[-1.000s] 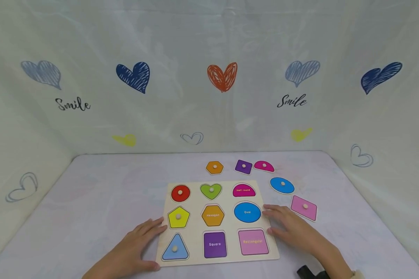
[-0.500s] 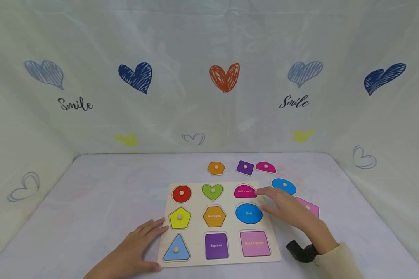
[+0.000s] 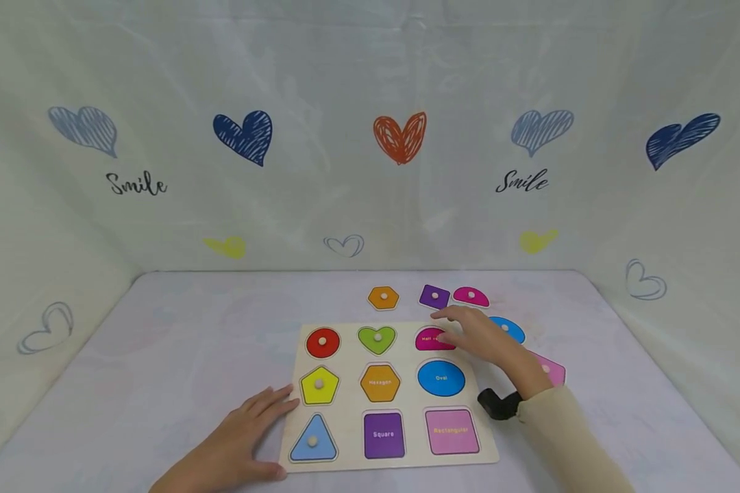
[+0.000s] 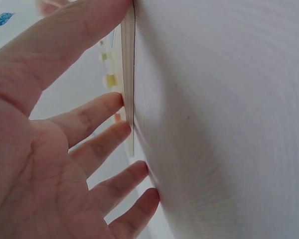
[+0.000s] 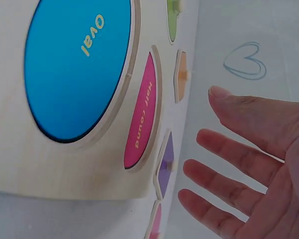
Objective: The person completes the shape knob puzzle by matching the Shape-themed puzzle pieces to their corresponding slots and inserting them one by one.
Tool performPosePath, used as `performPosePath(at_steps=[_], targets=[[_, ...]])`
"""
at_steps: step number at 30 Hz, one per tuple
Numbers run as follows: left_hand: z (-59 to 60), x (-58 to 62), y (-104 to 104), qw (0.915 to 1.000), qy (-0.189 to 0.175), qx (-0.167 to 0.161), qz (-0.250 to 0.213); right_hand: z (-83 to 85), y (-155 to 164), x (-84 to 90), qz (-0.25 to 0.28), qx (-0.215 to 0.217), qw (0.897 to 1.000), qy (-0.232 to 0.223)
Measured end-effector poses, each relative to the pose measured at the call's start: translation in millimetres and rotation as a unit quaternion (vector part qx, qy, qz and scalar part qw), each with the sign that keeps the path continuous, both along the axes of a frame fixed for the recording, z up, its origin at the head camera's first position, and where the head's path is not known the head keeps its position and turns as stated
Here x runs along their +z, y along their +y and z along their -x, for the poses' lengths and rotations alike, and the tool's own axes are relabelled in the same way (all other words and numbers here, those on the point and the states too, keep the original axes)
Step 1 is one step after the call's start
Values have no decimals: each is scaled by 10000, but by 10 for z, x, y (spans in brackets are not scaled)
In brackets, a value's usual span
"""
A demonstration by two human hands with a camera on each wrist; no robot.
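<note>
A wooden shape puzzle board [image 3: 339, 411] lies flat on the table. My left hand [image 3: 240, 435] rests at its left side, thumb and fingertips against the edge; the left wrist view shows these fingers [image 4: 102, 147] spread along the board's side. Over the board's top right corner hovers my right hand [image 3: 477, 335], holding nothing, its fingers extended near the half-round recess [image 5: 142, 117]. Just beyond it lie the purple square piece [image 3: 434, 296] and the magenta half-round piece [image 3: 471, 296]. An orange hexagon piece [image 3: 384, 298] lies behind the board.
Red circle [image 3: 323, 342], green heart [image 3: 376, 339], yellow pentagon [image 3: 319, 385] and blue triangle [image 3: 312, 439] pieces sit in their recesses. A blue oval piece [image 3: 513, 331] and pink rectangle piece [image 3: 553, 370] lie partly behind the right arm. A black device [image 3: 498, 404] shows at the right wrist.
My right hand has left the board's right edge and moved up and leftward to the top right corner. My left hand has stayed at the left edge. The view has shifted slightly.
</note>
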State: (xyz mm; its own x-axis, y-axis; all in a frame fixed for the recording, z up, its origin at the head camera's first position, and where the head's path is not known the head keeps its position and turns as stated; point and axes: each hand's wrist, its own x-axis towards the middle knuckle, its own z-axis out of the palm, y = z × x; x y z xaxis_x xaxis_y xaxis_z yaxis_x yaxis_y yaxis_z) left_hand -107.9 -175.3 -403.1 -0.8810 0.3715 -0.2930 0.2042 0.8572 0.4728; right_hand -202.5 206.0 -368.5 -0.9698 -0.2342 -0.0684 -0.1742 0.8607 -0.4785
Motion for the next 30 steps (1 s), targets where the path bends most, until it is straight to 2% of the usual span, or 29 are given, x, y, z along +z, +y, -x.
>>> performPosePath(at_steps=[15, 30], targets=[[-8, 3, -38, 9996, 80, -135, -219, 481, -383, -63, 837, 257, 9952, 447], [-9, 11, -28, 9991, 188, -201, -324, 900, -621, -170, 1249, 6, 9920, -191]])
